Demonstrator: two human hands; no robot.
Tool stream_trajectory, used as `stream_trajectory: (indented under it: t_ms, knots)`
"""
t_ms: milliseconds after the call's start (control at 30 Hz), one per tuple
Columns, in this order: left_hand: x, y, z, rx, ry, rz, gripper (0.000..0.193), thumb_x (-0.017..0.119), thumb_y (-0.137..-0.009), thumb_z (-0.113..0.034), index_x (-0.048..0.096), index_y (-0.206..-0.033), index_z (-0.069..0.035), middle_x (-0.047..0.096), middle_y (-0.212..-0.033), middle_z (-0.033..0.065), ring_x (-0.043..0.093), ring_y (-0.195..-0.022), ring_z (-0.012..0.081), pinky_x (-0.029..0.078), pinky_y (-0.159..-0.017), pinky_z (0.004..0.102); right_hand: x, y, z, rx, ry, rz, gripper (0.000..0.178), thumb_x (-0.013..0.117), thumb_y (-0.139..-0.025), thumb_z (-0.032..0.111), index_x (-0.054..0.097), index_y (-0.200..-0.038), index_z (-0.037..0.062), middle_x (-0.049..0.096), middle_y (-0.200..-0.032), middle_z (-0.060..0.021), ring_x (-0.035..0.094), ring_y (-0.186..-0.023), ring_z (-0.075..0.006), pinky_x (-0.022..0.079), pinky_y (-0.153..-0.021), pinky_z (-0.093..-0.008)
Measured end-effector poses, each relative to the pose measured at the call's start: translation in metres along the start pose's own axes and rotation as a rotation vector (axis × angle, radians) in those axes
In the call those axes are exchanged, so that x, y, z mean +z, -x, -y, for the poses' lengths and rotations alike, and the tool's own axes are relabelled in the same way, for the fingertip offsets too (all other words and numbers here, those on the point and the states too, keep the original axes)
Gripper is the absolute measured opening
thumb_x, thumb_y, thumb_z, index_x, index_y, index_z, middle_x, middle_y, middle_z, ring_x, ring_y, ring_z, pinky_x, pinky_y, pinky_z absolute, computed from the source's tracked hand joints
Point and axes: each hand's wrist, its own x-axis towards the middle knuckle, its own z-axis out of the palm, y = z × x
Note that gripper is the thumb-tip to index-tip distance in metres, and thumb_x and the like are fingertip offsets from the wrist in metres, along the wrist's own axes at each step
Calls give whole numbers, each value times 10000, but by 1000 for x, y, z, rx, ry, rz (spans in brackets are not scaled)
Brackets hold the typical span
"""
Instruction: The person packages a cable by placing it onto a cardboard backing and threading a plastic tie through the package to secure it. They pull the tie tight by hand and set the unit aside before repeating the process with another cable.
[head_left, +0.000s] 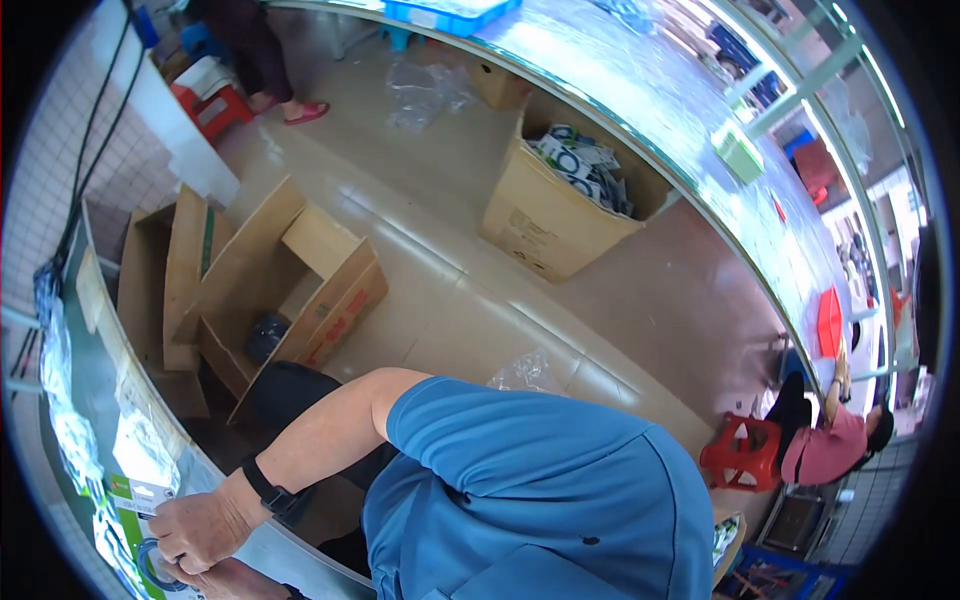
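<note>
Over the bench at the lower left, my right hand (200, 527), with a black watch on its wrist, is closed with bent fingers at a green and white card package (127, 492). A dark blue-grey coiled cable (148, 563) lies against the card's lower part. My left hand (232, 579) is just below the right one, its fingers gripping near the coil. The right hand partly hides those fingers and the middle of the package. Clear plastic wrapping (72, 420) lies on the bench beside the package.
Open cardboard boxes (345, 300) stand beside the bench. A large carton (560, 225) of packaged cables stands below the long table (640, 90). At right a person in pink (830, 445) is near a red stool (742, 452); another person's legs (270, 60) show at the upper left.
</note>
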Motion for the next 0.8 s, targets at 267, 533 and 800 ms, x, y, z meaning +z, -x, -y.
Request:
stream_trajectory:
  t_ms: [267,533,800]
  knots:
    - [-52,10,16,376,-520,4,417,535,-1035,-315,529,-1381,-83,636,-1304,268,640,-1098,503,476,-891,651,62,-2,27,-124,-86,91,187,768,-892,197,780,-750,77,713,-764,-52,627,-710,-229,520,-618,-372]
    - [-80,41,92,-369,531,-278,329,584,-1056,-324,658,-1248,-67,669,-1181,135,672,-1076,287,539,-850,405,109,-6,77,-115,-463,23,140,652,-777,141,582,-656,137,587,-696,-23,618,-723,-222,496,-620,-372]
    - [-146,91,134,-323,-310,-442,194,505,-1062,-142,666,-1144,-71,649,-807,77,612,-671,199,477,-564,411,141,-20,143,-210,-870,407,151,640,-901,-2,719,-998,83,751,-1002,-106,723,-865,-266,572,-681,-383]
